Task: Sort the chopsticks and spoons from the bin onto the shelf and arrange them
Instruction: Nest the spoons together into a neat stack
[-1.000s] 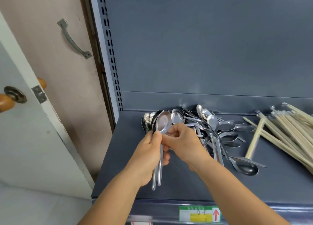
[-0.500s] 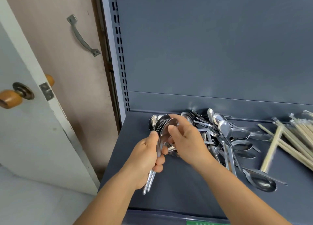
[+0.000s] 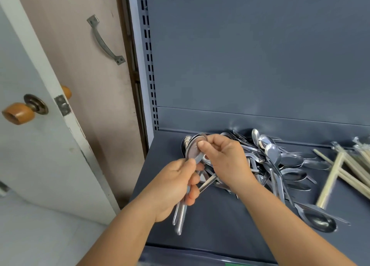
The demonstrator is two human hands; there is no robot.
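Now, entry by item, all places given from the spoon heap (image 3: 268, 165).

Left hand (image 3: 172, 187): fingers curled round a bundle of spoon handles (image 3: 181, 215), left of the heap; a second ago the bundle stood upright, now it leans with the handles swung out low and left.
Right hand (image 3: 226, 161): thumb and fingers pinch the bowl of the top spoon (image 3: 195, 150) at the heap's left end, having climbed from the handles to the bowls.
Meaning: spoons are being stacked bowl on bowl; most of the heap is unsorted.
Chopsticks (image 3: 348, 165): right of the heap, loose and crossed.
Shelf (image 3: 160, 165): bare strip left of the heap, up to the slotted upright.
Front edge: just below the handle tips; a loose spoon (image 3: 318, 219) lies near it.
Bin: not in view.
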